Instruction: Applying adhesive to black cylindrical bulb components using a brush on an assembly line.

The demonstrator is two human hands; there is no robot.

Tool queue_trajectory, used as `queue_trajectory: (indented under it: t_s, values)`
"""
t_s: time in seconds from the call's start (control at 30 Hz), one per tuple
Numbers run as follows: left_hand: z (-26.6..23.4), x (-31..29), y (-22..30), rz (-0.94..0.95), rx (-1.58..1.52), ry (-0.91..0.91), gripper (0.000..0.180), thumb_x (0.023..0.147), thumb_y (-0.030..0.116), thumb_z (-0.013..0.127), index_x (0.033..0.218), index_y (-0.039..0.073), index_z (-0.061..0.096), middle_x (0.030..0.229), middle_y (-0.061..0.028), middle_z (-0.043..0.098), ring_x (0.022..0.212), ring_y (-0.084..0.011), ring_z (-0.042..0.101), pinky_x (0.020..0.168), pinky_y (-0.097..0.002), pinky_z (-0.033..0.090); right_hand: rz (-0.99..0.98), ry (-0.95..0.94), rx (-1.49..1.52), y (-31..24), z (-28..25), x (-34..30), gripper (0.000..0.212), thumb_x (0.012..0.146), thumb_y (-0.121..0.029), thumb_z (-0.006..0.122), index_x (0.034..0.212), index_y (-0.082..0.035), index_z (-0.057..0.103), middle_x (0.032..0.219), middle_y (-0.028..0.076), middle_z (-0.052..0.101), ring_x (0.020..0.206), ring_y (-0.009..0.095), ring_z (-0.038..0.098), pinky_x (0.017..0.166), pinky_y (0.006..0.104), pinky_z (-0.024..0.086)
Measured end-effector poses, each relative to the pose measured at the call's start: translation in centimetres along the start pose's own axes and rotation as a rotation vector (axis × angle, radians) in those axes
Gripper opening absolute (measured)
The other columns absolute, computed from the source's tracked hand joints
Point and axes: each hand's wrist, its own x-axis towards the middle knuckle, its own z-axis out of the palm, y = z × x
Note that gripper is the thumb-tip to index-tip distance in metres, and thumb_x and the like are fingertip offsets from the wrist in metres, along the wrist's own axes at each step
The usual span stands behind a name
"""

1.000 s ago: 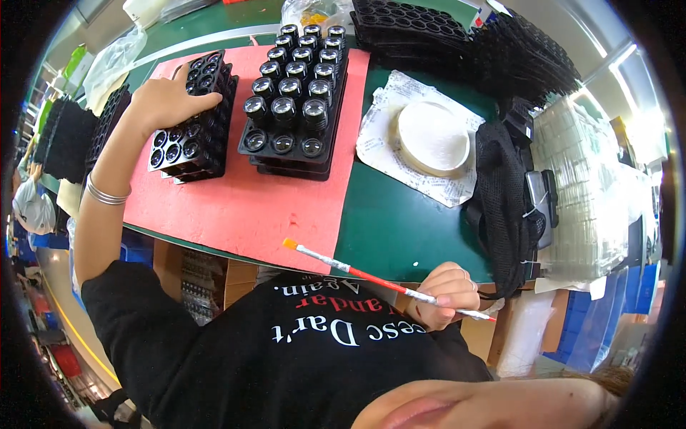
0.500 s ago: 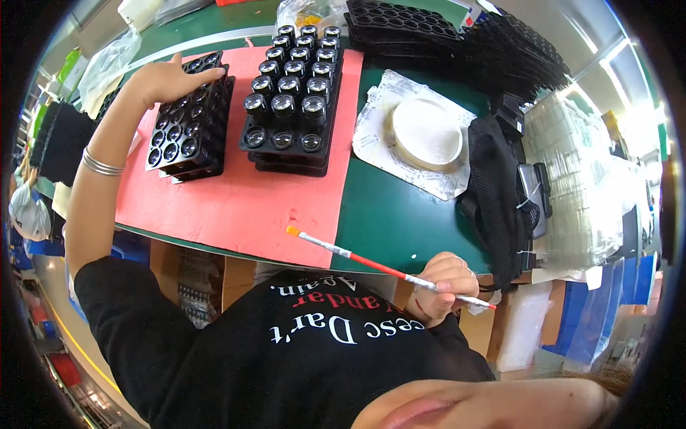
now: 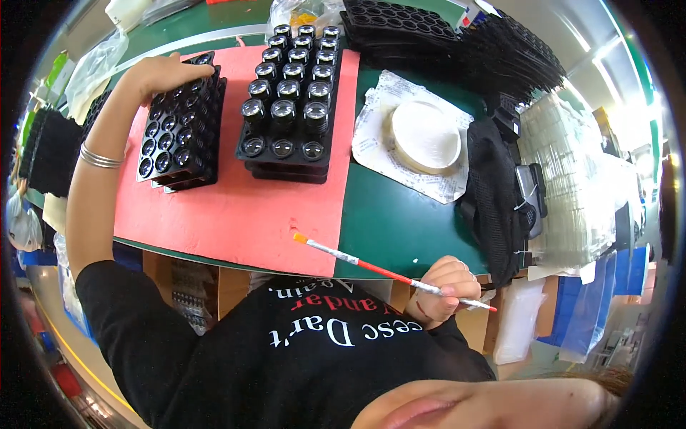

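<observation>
My left hand (image 3: 168, 74) is at the far end of a black plastic tray (image 3: 205, 159). Its thumb lies over the tray top and its fingers go round the far side, partly out of sight. Rows of round glass lenses sit in that tray's pockets. Near the table's front edge, my right hand (image 3: 448, 284) is closed around a paintbrush (image 3: 375, 269) with a red and silver handle. The brush's orange bristles point left, over a pink mat (image 3: 236, 222). To the right of the held tray stands another black tray (image 3: 289, 171), bearing several upright black lens barrels (image 3: 288, 91) with glass tops.
A round white dish (image 3: 426, 136) rests on a printed sheet (image 3: 370, 132) on the green table (image 3: 400, 229). Black trays (image 3: 400, 36) are stacked at the back. A black mesh bag (image 3: 494, 193) and clear plastic trays (image 3: 564, 179) line the right side.
The tray under my left hand has shifted a little left and nearer, and the hand with it. The paintbrush stays in my right hand, almost unmoved. The view has tilted slightly.
</observation>
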Motion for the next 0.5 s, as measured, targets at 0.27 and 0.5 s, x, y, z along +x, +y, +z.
queue_trajectory:
  t_s: [0.27,0.5]
  values:
    - [-0.3,0.5,-0.4,0.047,-0.159,-0.19,0.085,0.065,0.064,0.051,0.122,0.002,0.041,0.095,-0.0208,0.058,0.061,-0.0317,0.061,0.045,-0.0384,0.049,-0.08,0.003,0.028,0.5,0.8,0.1,0.025,0.086,-0.027,0.054,0.075,-0.007,0.044,0.05,0.0,0.045,0.041,0.011,0.043,0.039,0.0228,0.03]
    - [-0.2,-1.4,-0.6,0.134,-0.027,0.013,0.093,0.064,0.074,0.046,0.129,0.008,0.037,0.11,-0.0239,0.054,0.074,-0.038,0.062,0.056,-0.0422,0.052,-0.031,0.025,0.065,0.2,0.8,0.2,0.025,0.086,-0.026,0.053,0.077,-0.005,0.045,0.052,0.003,0.046,0.041,0.012,0.042,0.038,0.0234,0.031]
